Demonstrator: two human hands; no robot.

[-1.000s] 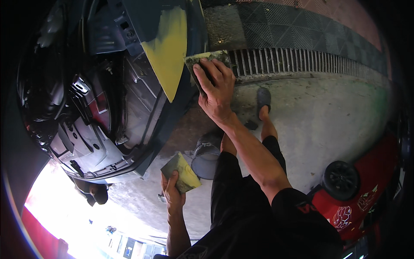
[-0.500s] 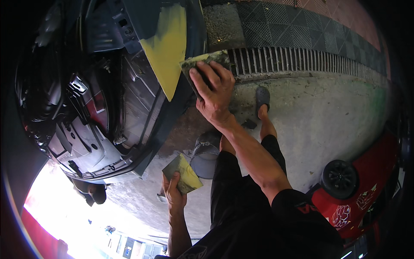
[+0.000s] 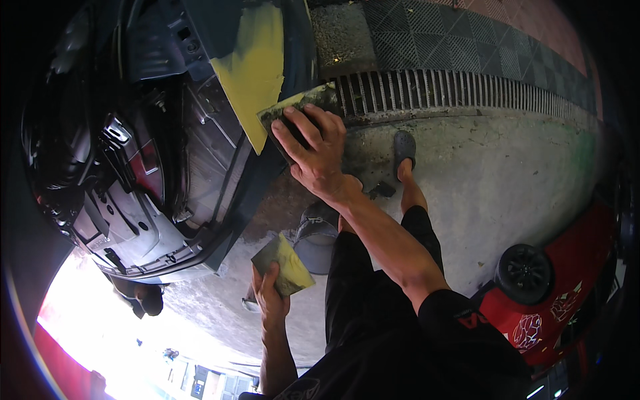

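My right hand [image 3: 313, 150] is closed on a flat dark putty spreader [image 3: 275, 119] smeared with yellow filler. Its edge lies along the right side of the yellow filler patch [image 3: 248, 80]; I cannot tell whether it touches. The patch tapers to a point on the dark grey car fender [image 3: 200, 23]. Lower down, my left hand [image 3: 269, 293] grips a second flat square plate [image 3: 283, 267], with its thumb on top. Yellow filler covers much of that plate's face. The right hand's fingers hide part of the spreader.
The uncovered car bay [image 3: 153, 147] takes up the left side. A dark bucket [image 3: 317, 250] stands on the concrete floor [image 3: 493, 180] by my legs. A drain grate [image 3: 427, 90] runs beyond my foot, with floor tiles [image 3: 460, 40] past it. A red car [image 3: 567, 280] is at the right.
My right hand and its spreader have moved left and slightly down, nearer the tip of the filler patch. My left hand and its plate stay almost where they were.
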